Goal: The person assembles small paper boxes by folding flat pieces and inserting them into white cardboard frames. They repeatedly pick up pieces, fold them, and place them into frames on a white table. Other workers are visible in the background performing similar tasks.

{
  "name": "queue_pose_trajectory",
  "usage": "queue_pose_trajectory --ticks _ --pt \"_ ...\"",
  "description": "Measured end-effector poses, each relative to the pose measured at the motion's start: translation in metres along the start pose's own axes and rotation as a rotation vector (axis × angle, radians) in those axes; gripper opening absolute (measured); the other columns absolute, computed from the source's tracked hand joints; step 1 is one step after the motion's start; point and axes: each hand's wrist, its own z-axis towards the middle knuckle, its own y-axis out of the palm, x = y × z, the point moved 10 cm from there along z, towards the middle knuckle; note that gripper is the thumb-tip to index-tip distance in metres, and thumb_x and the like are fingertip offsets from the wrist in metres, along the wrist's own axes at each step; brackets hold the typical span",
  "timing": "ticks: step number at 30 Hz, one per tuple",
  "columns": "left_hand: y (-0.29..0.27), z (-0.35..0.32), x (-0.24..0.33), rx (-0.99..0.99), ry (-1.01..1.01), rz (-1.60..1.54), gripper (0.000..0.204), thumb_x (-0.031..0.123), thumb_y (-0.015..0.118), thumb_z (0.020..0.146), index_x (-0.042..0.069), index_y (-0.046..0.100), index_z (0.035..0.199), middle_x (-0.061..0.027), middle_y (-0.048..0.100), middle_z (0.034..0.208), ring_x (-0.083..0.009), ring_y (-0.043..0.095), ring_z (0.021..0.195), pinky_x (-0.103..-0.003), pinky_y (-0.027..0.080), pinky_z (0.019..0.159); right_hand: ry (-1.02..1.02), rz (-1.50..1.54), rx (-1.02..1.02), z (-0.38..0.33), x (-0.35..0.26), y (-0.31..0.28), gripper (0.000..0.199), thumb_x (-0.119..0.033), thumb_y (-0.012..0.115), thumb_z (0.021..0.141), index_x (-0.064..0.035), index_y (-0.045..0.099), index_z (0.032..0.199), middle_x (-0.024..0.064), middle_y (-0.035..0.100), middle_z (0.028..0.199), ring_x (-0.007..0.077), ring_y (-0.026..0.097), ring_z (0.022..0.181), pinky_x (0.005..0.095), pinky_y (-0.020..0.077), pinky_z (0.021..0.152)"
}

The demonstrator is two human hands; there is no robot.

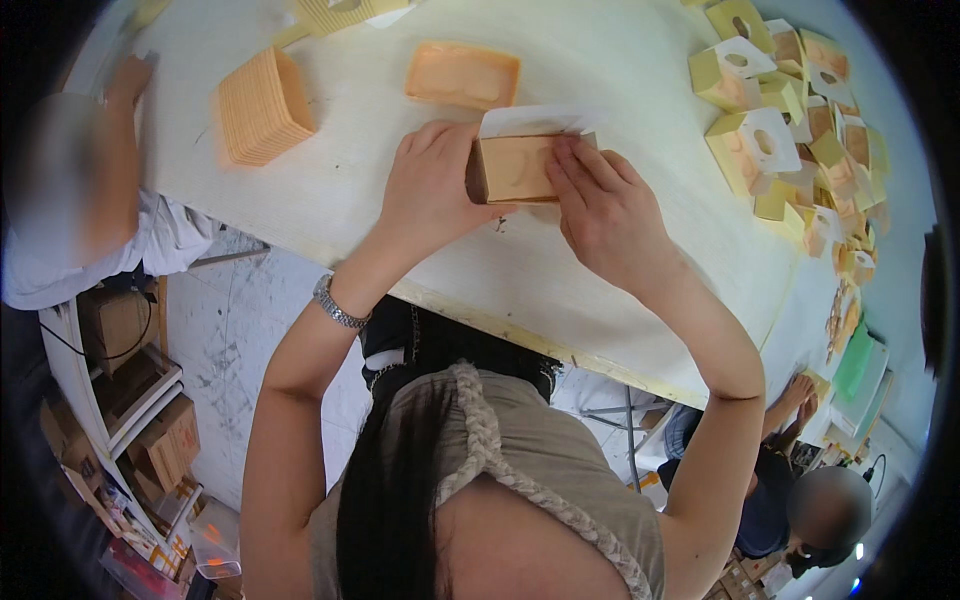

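Far out to the left of the hands, another person in a white top (60, 250) leans at the edge of the pale wooden tabletop (600, 250), one arm stretched up along it. Nearer, up and to the left of the left hand, a stack of flat orange cardboard sheets (265, 105) stands on edge on the tabletop. Above the left hand, well apart from it, a shallow orange moulded tray (462, 74) lies flat.

The left hand (432, 190), with a silver metal watch (338, 305) on its wrist, is curled around the left end of a small tan cardboard box with a white flap (515, 160), fingers over the top and thumb tucked under the near side. The box sits on the tabletop between the two hands, its dark open end facing the left palm and its white flap turned up at the far edge. The right hand (605, 215) presses flat on the right part of the box, fingers spread over its top face, gripping it from that side.

To the right of the right hand, well apart, a heap of folded yellow-and-white boxes with round cut-outs (780, 140) runs along the far right of the tabletop. Lower right, below the tabletop edge, a second person in dark clothes (770, 490) is seated with hands raised to the tabletop.
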Motion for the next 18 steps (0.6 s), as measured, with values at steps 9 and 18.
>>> queue_pose_trajectory --ticks 9,18 --pt "0.005 -0.007 0.003 -0.066 0.013 0.033 0.082 0.032 0.088 0.058 0.003 0.051 0.126 -0.0131 0.059 0.117 -0.0325 0.051 0.115 -0.042 0.038 0.099 0.011 0.166 0.067 -0.017 -0.011 0.0 0.027 -0.012 0.062 0.078 -0.0064 0.069 0.104 0.0052 0.065 0.119 0.0183 0.056 0.11 0.0389 0.0429 0.09" --pt "-0.015 -0.007 -0.002 0.176 0.028 -0.36 0.069 0.007 0.074 0.079 0.004 0.038 0.139 -0.0118 0.048 0.133 -0.0256 0.05 0.119 -0.036 0.041 0.099 0.786 -0.233 0.701 -0.07 0.174 -0.111 0.034 -0.012 0.075 0.078 -0.0029 0.064 0.109 0.0157 0.065 0.104 0.031 0.061 0.093 0.0419 0.0475 0.079"
